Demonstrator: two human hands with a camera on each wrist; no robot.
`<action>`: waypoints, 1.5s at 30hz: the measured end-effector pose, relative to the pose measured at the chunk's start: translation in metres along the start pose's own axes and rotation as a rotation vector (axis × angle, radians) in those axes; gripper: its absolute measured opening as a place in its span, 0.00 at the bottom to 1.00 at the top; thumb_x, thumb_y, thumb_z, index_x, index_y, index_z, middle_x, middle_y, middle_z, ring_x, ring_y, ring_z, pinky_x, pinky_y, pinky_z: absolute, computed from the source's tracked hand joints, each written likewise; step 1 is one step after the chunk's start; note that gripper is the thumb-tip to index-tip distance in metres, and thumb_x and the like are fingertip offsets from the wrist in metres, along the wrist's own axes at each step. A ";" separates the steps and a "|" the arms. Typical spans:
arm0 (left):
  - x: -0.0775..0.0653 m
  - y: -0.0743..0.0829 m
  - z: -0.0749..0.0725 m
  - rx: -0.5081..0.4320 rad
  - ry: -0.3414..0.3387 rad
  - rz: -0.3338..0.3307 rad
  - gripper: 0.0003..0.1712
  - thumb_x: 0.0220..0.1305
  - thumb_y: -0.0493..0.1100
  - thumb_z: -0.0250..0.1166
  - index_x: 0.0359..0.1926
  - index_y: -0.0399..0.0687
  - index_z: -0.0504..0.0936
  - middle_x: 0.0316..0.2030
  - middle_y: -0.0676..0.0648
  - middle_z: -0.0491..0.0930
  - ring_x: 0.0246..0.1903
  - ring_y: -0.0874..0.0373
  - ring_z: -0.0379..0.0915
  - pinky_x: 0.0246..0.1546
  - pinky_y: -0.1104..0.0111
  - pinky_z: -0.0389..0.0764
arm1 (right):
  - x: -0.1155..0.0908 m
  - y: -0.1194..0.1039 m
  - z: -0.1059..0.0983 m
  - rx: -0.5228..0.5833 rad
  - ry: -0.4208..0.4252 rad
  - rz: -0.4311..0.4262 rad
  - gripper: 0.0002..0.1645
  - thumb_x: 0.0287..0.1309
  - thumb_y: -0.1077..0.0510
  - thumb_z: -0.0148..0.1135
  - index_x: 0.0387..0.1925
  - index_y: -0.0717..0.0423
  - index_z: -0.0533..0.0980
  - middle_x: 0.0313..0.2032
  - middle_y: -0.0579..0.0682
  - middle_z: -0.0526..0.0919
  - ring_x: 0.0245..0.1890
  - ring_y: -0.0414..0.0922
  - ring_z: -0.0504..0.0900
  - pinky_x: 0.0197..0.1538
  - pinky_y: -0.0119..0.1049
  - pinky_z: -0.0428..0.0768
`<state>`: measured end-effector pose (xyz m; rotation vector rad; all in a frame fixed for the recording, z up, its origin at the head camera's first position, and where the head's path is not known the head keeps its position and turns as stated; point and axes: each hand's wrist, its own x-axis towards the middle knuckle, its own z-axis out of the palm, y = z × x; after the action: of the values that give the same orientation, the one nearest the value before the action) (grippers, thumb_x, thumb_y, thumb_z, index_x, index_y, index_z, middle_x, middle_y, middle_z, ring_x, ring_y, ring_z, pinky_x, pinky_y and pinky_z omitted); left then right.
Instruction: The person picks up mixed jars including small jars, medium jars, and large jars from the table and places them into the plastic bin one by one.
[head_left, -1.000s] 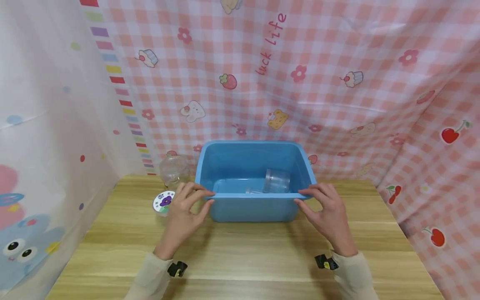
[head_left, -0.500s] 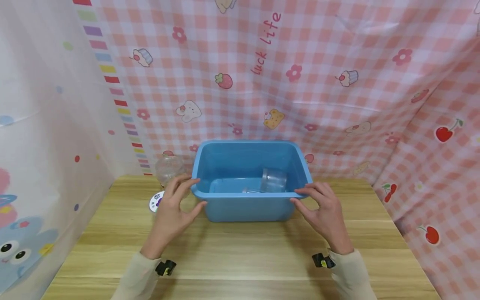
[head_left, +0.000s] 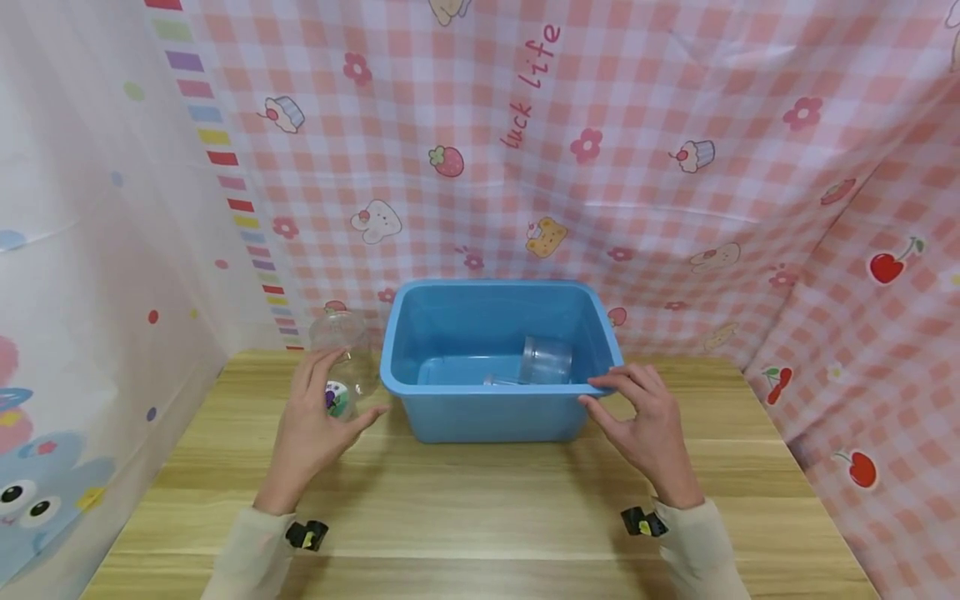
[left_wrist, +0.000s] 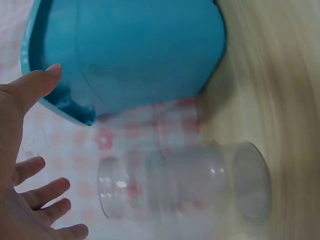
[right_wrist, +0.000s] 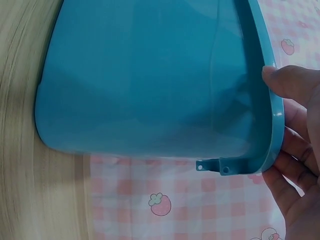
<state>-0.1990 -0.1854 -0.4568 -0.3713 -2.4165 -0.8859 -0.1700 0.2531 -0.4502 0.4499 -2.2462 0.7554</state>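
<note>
A blue plastic bin (head_left: 487, 417) stands on the wooden table. My right hand (head_left: 647, 425) pinches its front right rim, thumb outside and fingers over the edge. My left hand (head_left: 311, 429) is off the bin, fingers spread and relaxed, over a jar (head_left: 337, 402) whose round lid label has a purple flower. Behind that jar stands a clear jar (head_left: 337, 331) on the bin's left. In the left wrist view, clear jar walls (left_wrist: 185, 182) show beyond the fingertips. Inside the bin, a clear jar (head_left: 546, 361) lies on its side near a smaller clear piece, partly hidden by the front wall.
A pink checkered cloth (head_left: 480, 208) hangs close behind the bin, and another drapes the right side. On the left hangs a white printed curtain (head_left: 135, 250). The wooden table (head_left: 480, 517) extends in front of the bin.
My left hand has let go of the bin's front left rim and moved left over the flower-labelled jar. My right hand keeps its hold on the rim.
</note>
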 end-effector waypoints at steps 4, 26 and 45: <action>-0.002 -0.012 -0.001 -0.010 -0.008 -0.064 0.61 0.39 0.52 0.88 0.72 0.41 0.66 0.71 0.35 0.65 0.71 0.38 0.60 0.66 0.36 0.68 | 0.000 0.000 0.000 0.000 0.000 0.001 0.17 0.46 0.55 0.83 0.40 0.53 0.88 0.41 0.49 0.85 0.44 0.46 0.77 0.47 0.36 0.75; -0.026 -0.061 0.011 -0.253 -0.136 -0.479 0.74 0.46 0.54 0.85 0.81 0.42 0.44 0.74 0.32 0.61 0.70 0.36 0.61 0.71 0.38 0.63 | -0.001 0.002 0.004 0.023 0.022 -0.021 0.16 0.45 0.58 0.83 0.38 0.55 0.87 0.40 0.49 0.85 0.41 0.46 0.76 0.44 0.35 0.73; -0.040 -0.075 0.016 -0.348 -0.206 -0.695 0.64 0.53 0.55 0.81 0.78 0.37 0.50 0.73 0.31 0.61 0.73 0.36 0.60 0.71 0.46 0.67 | -0.001 0.001 0.001 0.021 0.016 -0.008 0.17 0.45 0.57 0.83 0.39 0.54 0.88 0.40 0.49 0.85 0.42 0.46 0.77 0.45 0.35 0.73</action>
<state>-0.2042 -0.2338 -0.5290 0.3040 -2.6090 -1.6430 -0.1707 0.2529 -0.4518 0.4613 -2.2225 0.7764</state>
